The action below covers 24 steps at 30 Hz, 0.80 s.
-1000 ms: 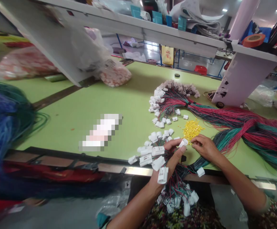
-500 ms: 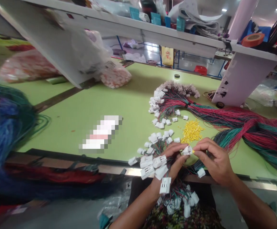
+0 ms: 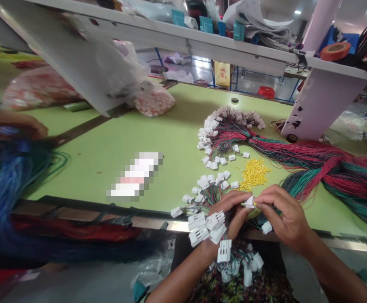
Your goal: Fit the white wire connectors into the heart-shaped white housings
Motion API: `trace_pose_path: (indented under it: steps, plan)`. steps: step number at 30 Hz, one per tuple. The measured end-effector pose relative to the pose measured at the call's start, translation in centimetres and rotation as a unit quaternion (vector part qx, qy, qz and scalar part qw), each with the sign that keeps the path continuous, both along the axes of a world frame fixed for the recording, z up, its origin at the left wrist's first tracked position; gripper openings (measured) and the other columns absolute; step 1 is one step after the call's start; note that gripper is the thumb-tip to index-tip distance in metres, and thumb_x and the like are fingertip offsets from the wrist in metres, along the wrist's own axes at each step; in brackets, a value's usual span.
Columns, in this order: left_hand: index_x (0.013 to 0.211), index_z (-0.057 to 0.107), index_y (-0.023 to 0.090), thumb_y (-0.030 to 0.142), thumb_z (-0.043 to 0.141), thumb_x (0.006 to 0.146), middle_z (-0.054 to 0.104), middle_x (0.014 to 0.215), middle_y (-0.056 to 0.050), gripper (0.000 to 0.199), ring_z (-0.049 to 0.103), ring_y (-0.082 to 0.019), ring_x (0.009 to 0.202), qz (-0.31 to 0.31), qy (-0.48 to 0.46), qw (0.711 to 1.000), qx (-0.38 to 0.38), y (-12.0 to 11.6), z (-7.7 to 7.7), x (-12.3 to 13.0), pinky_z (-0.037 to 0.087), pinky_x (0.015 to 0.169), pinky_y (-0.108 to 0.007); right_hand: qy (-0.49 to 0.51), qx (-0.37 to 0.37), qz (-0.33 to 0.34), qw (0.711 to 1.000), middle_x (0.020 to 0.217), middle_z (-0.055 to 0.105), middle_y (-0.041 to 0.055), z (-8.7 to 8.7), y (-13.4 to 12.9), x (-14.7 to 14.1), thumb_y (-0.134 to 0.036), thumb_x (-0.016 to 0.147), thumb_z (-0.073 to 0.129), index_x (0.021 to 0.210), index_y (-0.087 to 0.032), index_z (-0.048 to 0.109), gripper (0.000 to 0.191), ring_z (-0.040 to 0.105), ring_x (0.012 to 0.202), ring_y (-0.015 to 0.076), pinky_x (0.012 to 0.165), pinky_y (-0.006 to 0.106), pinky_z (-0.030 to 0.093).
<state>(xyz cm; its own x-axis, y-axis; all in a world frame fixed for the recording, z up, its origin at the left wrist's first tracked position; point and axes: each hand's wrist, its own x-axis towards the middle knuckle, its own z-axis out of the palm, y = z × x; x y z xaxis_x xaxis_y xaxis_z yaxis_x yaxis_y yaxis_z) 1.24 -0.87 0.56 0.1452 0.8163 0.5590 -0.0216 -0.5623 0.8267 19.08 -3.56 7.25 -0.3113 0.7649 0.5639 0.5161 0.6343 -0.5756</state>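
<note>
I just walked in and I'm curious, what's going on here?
A person's left hand holds a bunch of wires ending in white plastic connectors, and their right hand pinches one white connector. A tiny yellow piece shows at its edge. More small yellow pieces lie piled on the green table, beside a red and green wire bundle. Another person's hand shows, blurred, at the far left.

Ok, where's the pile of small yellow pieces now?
The pile of small yellow pieces sits on the green worktable right of centre in the head view, just above the right hand, between white connectors and the red-and-green wire bundle.
</note>
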Motion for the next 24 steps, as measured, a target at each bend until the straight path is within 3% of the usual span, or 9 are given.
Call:
trace_pose_path:
  steps: [6,11,13,18,21,24]
  plan:
    - [0.117,0.072,0.029,0.019,0.069,0.09,0.076,0.105,-0.008,0.028,0.072,-0.023,0.092,-0.003,0.017,1.0,0.007,0.0,0.0,-0.4,0.06,0.078,-0.038,0.027,-0.058,0.004,0.998,0.093,0.067,0.0041,0.0,0.2,0.2,-0.019,0.099,0.058,0.103,-0.025,0.068,0.012,0.064,0.084,0.018,0.075,0.033,0.055]
    - [0.119,0.072,0.03,0.018,0.068,0.091,0.076,0.108,-0.008,0.03,0.072,-0.022,0.093,-0.031,0.032,0.999,-0.002,-0.2,0.6,-0.6,0.059,0.079,-0.038,0.1,-0.164,-0.003,0.981,0.085,0.067,0.0022,0.0,0.5,0.2,-0.024,0.095,0.065,0.091,-0.023,0.07,0.007,0.063,0.08,0.0169,0.072,0.031,0.053]
    - [0.117,0.073,0.03,0.021,0.067,0.092,0.077,0.105,-0.007,0.028,0.072,-0.022,0.091,-0.024,0.021,0.999,-0.011,-0.3,0.6,-0.4,0.059,0.079,-0.037,0.147,-0.224,-0.01,0.963,0.085,0.068,0.0014,-0.2,0.8,0.3,-0.026,0.091,0.069,0.091,-0.022,0.069,0.004,0.063,0.079,0.0158,0.072,0.029,0.053]
    - [0.115,0.075,0.031,0.026,0.069,0.092,0.078,0.1,-0.006,0.025,0.073,-0.021,0.086,-0.029,0.003,1.0,0.011,-0.1,0.1,0.0,0.058,0.075,-0.035,0.259,-0.361,0.043,0.895,0.085,0.07,-0.0002,-1.2,1.9,0.8,-0.031,0.079,0.081,0.097,-0.021,0.068,0.024,0.067,0.074,0.0126,0.07,0.025,0.057]
    - [0.114,0.076,0.031,0.028,0.07,0.091,0.078,0.097,-0.006,0.023,0.072,-0.02,0.079,-0.028,-0.001,1.0,-0.01,0.0,0.0,0.0,0.057,0.069,-0.033,0.26,-0.363,0.057,0.893,0.085,0.071,0.0001,-1.3,2.1,0.8,-0.033,0.081,0.08,0.094,-0.021,0.07,0.02,0.068,0.076,0.0127,0.072,0.025,0.058]
    - [0.109,0.077,0.029,0.03,0.071,0.09,0.078,0.093,-0.006,0.02,0.07,-0.019,0.073,-0.024,0.001,0.999,-0.04,0.0,0.5,0.1,0.056,0.066,-0.033,0.226,-0.331,0.065,0.914,0.092,0.072,0.002,-1.0,1.8,0.6,-0.034,0.087,0.076,0.1,-0.023,0.072,0.018,0.069,0.083,0.0146,0.075,0.027,0.058]
